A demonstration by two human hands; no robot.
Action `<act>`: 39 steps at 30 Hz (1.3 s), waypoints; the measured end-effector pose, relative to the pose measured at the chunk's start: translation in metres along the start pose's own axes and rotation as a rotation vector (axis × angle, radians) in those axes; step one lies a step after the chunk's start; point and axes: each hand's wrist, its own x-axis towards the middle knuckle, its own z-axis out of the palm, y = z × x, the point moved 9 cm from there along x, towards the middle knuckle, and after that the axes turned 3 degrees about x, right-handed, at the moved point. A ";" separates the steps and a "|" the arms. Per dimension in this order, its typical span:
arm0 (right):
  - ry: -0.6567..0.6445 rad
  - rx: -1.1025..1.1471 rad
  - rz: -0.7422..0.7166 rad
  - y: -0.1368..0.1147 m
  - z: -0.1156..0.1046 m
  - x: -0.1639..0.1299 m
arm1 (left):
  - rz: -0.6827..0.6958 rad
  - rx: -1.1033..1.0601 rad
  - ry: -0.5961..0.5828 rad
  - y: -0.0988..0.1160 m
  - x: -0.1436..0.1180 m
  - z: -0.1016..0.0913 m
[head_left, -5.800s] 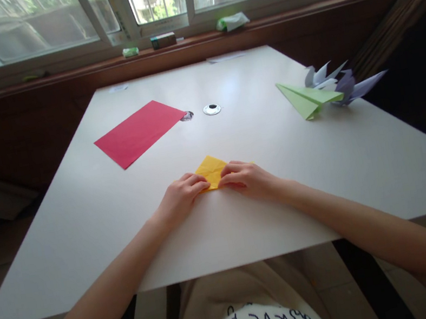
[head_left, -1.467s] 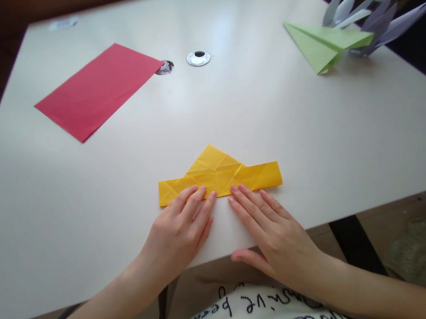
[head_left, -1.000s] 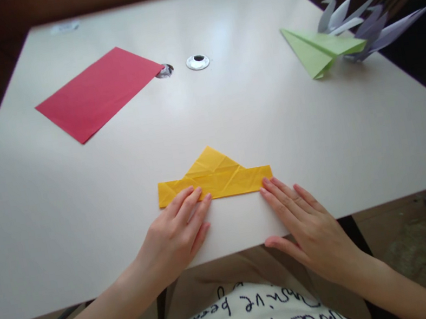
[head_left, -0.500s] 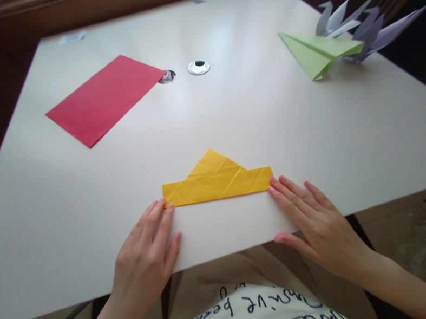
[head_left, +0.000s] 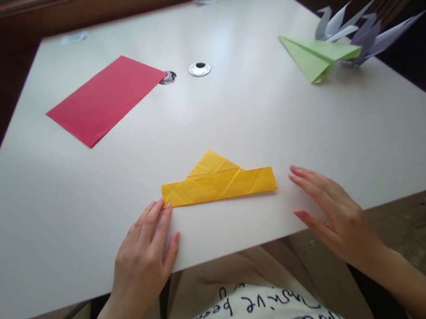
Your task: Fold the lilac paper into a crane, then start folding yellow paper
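Observation:
A folded yellow paper (head_left: pixel 217 185), a long flat strip with a triangular peak at its middle, lies on the white table near its front edge. Crease lines show across its surface. My left hand (head_left: pixel 143 246) rests with fingers stretched out, fingertips touching the paper's lower left corner. To the right of the paper, my right hand (head_left: pixel 331 210) is apart from it, thumb and fingers spread with nothing between them.
A red paper sheet (head_left: pixel 107 101) lies at the back left of the white table (head_left: pixel 227 124), beside two cable holes, one with a metal ring (head_left: pixel 199 69). At the back right sit a green paper plane (head_left: pixel 316 56) and folded paper cranes, one grey-white (head_left: pixel 335 25), one purple (head_left: pixel 375 40).
My right hand has let go of the yellow paper's right end and moved away to the right, its thumb and fingers apart. My left hand has stayed at the left corner.

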 end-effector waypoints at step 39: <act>-0.039 0.224 0.142 0.009 0.003 0.012 | 0.386 -0.186 -0.113 0.033 0.085 0.014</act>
